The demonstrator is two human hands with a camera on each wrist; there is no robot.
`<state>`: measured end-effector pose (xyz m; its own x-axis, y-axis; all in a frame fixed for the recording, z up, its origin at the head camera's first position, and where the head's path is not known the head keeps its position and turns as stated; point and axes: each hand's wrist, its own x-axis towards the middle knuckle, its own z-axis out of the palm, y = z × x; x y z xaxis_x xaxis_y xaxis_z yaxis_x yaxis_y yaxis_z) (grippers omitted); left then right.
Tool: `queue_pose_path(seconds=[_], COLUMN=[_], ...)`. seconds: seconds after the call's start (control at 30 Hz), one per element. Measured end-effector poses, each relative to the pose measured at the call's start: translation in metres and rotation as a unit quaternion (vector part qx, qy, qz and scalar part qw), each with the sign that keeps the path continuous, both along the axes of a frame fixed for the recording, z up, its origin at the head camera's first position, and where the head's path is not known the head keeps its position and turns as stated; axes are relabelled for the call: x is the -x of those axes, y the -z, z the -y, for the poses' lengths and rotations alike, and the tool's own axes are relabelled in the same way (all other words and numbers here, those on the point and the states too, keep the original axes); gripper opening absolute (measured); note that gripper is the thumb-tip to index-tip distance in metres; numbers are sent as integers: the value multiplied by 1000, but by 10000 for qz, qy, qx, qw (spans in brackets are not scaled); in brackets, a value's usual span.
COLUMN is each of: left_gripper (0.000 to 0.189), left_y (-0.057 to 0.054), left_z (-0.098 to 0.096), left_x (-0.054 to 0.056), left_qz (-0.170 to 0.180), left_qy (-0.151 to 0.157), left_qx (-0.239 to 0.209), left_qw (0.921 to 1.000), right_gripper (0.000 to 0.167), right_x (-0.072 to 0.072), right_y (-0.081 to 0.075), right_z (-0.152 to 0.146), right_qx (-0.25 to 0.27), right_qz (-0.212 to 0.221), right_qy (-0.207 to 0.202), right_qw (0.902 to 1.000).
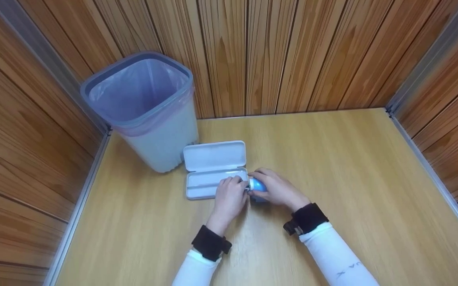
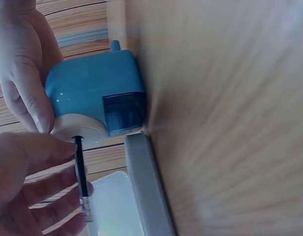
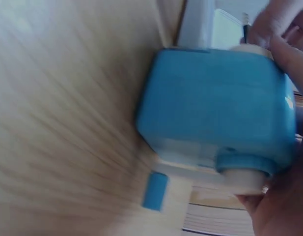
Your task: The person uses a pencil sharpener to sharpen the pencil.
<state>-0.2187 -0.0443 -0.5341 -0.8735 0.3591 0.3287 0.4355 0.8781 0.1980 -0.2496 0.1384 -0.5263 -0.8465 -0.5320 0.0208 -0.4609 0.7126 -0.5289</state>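
My right hand (image 1: 278,188) grips a blue crank-type pencil sharpener (image 2: 92,81), which sits on the table just right of the pencil case. Its dark see-through drawer (image 2: 124,112) shows in the left wrist view. The crank handle with a blue knob (image 3: 155,191) shows in the right wrist view. With thumb and fingertips my left hand (image 1: 229,197) pinches a dark pencil (image 2: 81,169), whose front end sits in the sharpener's hole. That hand lies over the right part of an open pencil case (image 1: 215,155), its lid tipped back.
A tall waste bin (image 1: 173,143) with a plastic liner stands behind and left of the pencil case, close to its lid. Wood-panelled walls (image 1: 229,59) border the table (image 1: 332,159) at the back and both sides.
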Motion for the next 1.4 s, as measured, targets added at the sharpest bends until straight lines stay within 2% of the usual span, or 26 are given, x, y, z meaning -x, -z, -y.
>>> queue_pose_path(seconds=[0.3,0.53,0.73,1.0,1.23,1.4], left_gripper=[17,11,10,8,10,9], left_y=[8,9,11,12,16,17], left_z=[2,1,0,0,2,3], left_x=[5,8,11,12,12,12], left_qz=[-274,-424,-548,-542,-735,-945], left_qy=[24,66,106,89,51,53], left_qx=[-293,-178,-30,-37,269,274], left_qw=[9992,9989,9984,9985,9969,9951], right_gripper=[53,50,51,54,54,53], right_x=[2,3,3,3,2,2], right_y=[9,11,11,13,15,14], right_z=[2,3,4,6,9,10], right_qx=[183,293,322,435,320,326], right_qz=[-36,-252,-122,-76,-41,-118], right_qy=[-17,-84,15,104,244,324], right_qw=[9998,9992,9994,9990,9992,9989])
